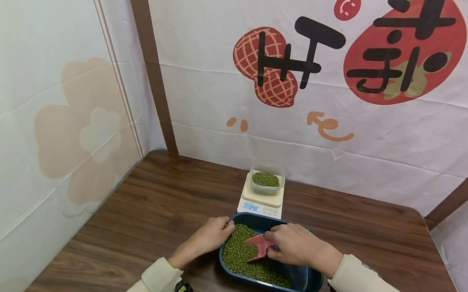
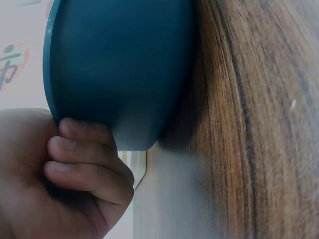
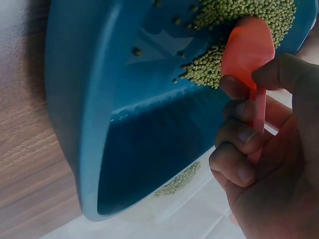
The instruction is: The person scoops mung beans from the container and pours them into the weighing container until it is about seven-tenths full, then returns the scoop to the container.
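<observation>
A blue plastic tub [image 1: 309,290] on the table holds green mung beans [image 1: 238,255], heaped toward its left side. My left hand [image 1: 210,236] grips the tub's left rim; the left wrist view shows the fingers curled against its outer wall. In my right hand [image 1: 298,246] is a pink scoop [image 1: 262,246], its handle wrapped by the fingers and the thumb near the bowl. The scoop's front edge is in among the beans. In the right wrist view the scoop [image 3: 249,52] looks orange-pink over the bean heap, and the tub's near end shows bare blue floor.
Just behind the tub stands a white kitchen scale [image 1: 260,209] with a lit display. On it sits a clear plastic container [image 1: 266,189] partly filled with mung beans. A printed cloth [image 1: 205,92] hangs along the back edge of the brown wooden table [image 1: 154,204].
</observation>
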`<state>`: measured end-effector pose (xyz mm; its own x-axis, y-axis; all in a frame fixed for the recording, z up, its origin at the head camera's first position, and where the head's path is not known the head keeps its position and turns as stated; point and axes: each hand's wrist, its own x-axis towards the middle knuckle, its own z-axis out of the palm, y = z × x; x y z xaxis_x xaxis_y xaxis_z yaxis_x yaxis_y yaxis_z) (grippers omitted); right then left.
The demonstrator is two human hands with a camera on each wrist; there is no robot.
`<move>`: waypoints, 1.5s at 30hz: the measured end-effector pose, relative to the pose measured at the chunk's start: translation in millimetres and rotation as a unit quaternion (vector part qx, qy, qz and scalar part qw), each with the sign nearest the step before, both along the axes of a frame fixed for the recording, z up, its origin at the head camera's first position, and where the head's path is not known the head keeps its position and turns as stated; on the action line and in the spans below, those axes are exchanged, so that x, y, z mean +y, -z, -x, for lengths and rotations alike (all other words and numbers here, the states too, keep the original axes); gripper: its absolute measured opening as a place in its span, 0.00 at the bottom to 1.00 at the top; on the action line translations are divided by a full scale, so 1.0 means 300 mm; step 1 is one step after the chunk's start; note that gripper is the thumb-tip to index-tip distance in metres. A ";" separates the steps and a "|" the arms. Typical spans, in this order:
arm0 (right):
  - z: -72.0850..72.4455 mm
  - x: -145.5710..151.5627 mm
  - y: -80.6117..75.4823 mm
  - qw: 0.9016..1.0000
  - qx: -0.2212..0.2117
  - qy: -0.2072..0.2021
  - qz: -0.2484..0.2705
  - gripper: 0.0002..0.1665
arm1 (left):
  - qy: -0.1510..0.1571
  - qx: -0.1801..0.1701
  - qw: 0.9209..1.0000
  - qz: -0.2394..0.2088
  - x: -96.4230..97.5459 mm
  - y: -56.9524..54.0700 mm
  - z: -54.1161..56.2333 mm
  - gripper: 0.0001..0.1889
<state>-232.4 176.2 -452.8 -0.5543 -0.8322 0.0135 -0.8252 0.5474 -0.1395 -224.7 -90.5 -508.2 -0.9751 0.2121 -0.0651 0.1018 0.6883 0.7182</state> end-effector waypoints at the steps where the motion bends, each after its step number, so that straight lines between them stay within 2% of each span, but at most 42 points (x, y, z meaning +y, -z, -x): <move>1: 0.000 -0.002 -0.001 1.000 0.000 0.000 -0.001 0.02 | 0.001 0.002 1.000 -0.001 0.000 0.000 0.001 0.19; 31: -0.026 -0.073 0.015 1.000 -0.008 -0.021 -0.014 0.03 | 0.000 0.000 1.000 -0.007 0.005 -0.009 -0.007 0.18; 45: -0.041 -0.082 0.020 0.998 -0.058 -0.013 -0.009 0.03 | -0.003 -0.003 1.000 -0.006 0.002 -0.003 -0.005 0.18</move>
